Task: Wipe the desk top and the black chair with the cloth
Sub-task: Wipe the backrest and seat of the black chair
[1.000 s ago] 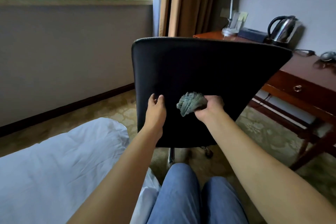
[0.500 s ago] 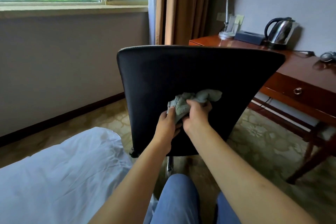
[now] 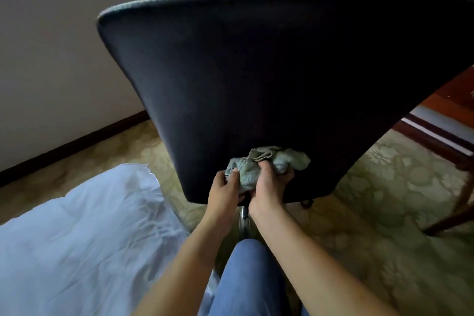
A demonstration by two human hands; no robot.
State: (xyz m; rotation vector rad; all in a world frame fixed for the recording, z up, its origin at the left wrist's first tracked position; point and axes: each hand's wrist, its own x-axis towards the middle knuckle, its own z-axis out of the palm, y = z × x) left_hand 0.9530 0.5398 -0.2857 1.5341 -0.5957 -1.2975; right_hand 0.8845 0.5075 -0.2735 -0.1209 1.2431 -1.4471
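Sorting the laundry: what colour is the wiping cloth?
Pale grey-green cloth, best in the head view.

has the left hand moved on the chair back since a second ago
Yes. The left hand has gone rightward across the black chair back to grip the cloth.

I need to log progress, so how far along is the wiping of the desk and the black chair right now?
Nothing shows as finished: no frame proves any surface clean. In hand: both the left hand and right hand grip the bunched cloth against the lower back of the black chair. Left: the rest of the chair, probably, and the desk, whose top is almost out of view.
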